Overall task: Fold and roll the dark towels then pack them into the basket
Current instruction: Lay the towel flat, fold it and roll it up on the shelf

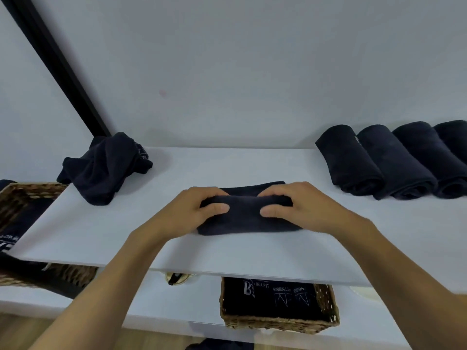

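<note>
A dark towel [246, 221], partly rolled, lies in the middle of the white shelf [101, 233]. My left hand [194, 210] grips its left end, thumb in front and fingers curled over the top. At the right end my right hand [300, 205] holds it the same way. A flat strip of the towel still shows behind the roll. Several rolled dark towels [386, 162] lie side by side at the back right. An unfolded dark towel [103, 168] sits crumpled at the back left. A wicker basket [326, 306] holding dark towels stands on the lower shelf.
A second wicker basket [22, 193] with dark cloth sits at the far left, beside the shelf's edge. A black bar [58, 66] slants up the wall at the back left. A small gold object [177, 277] peeks out under the shelf's front edge.
</note>
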`<move>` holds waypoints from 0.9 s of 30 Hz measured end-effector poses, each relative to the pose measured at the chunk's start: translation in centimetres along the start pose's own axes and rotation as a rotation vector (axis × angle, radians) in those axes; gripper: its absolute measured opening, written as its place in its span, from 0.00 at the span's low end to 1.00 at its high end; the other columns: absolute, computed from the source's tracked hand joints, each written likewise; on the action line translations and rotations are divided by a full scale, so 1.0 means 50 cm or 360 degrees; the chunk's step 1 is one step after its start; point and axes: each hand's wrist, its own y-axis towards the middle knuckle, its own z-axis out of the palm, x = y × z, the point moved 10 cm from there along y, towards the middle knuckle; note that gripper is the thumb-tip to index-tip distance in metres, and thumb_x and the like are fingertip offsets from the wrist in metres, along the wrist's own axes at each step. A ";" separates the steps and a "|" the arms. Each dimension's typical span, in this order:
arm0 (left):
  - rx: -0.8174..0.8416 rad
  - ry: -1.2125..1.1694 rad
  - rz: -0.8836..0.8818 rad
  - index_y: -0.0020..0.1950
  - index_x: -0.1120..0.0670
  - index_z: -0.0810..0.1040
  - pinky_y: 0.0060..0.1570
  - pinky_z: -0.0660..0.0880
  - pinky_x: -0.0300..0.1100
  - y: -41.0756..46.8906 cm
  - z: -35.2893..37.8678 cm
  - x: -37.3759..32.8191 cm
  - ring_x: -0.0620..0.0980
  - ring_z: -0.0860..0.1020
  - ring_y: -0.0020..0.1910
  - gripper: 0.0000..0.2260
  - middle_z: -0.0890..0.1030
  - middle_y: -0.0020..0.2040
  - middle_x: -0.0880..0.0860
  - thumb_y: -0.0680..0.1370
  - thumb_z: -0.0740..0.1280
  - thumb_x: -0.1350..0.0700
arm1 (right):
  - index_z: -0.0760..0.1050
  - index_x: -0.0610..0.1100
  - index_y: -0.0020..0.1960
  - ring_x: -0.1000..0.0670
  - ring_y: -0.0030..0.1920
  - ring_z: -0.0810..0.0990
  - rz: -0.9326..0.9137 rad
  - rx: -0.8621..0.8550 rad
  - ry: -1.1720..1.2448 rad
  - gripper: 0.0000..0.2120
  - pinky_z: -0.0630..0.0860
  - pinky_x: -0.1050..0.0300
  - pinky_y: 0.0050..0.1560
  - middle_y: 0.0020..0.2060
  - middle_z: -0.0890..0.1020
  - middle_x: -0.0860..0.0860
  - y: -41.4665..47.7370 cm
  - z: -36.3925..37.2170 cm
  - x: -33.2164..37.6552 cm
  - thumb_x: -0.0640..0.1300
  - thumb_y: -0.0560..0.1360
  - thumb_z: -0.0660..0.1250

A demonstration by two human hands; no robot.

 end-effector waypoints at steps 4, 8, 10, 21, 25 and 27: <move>-0.0099 0.0102 -0.0144 0.48 0.45 0.80 0.48 0.70 0.37 0.040 -0.012 0.016 0.40 0.78 0.47 0.08 0.81 0.45 0.40 0.82 0.62 0.50 | 0.81 0.52 0.53 0.51 0.52 0.77 0.0085 -0.0175 -0.0257 0.12 0.72 0.49 0.58 0.49 0.80 0.54 0.045 -0.019 -0.007 0.56 0.79 0.62; -0.0669 0.0535 -0.0078 0.50 0.50 0.80 0.47 0.72 0.42 0.029 -0.051 -0.003 0.48 0.75 0.47 0.06 0.80 0.47 0.46 0.81 0.63 0.55 | 0.80 0.48 0.50 0.49 0.48 0.77 -0.0377 -0.0763 -0.0613 0.11 0.67 0.55 0.53 0.48 0.80 0.54 0.007 -0.030 0.062 0.52 0.78 0.62; -0.0885 0.0769 0.0056 0.48 0.53 0.81 0.43 0.71 0.44 0.004 -0.048 -0.024 0.52 0.75 0.44 0.08 0.81 0.44 0.49 0.80 0.61 0.58 | 0.79 0.47 0.53 0.51 0.51 0.76 -0.0465 -0.0738 -0.0681 0.18 0.66 0.56 0.57 0.51 0.80 0.54 -0.014 0.001 0.065 0.59 0.74 0.64; -0.1237 0.0422 -0.0193 0.64 0.52 0.72 0.50 0.68 0.41 -0.059 -0.007 -0.018 0.50 0.72 0.55 0.15 0.71 0.60 0.51 0.79 0.67 0.49 | 0.71 0.52 0.57 0.50 0.47 0.77 0.0271 -0.0326 -0.0260 0.19 0.74 0.55 0.45 0.47 0.79 0.54 0.071 -0.035 0.001 0.62 0.73 0.68; -0.0769 -0.0221 -0.0344 0.61 0.53 0.71 0.49 0.75 0.44 0.035 0.094 -0.029 0.48 0.78 0.49 0.12 0.79 0.51 0.49 0.81 0.60 0.48 | 0.67 0.49 0.65 0.46 0.48 0.76 0.0490 -0.0368 -0.0286 0.21 0.73 0.53 0.46 0.47 0.77 0.51 0.084 -0.050 -0.024 0.60 0.78 0.61; -0.0723 -0.0312 -0.0268 0.61 0.53 0.71 0.45 0.75 0.41 0.082 0.111 -0.064 0.49 0.78 0.49 0.10 0.79 0.51 0.50 0.82 0.57 0.52 | 0.65 0.47 0.67 0.45 0.46 0.76 0.0582 -0.0423 -0.0323 0.21 0.73 0.52 0.44 0.47 0.78 0.49 0.075 -0.071 -0.046 0.58 0.80 0.58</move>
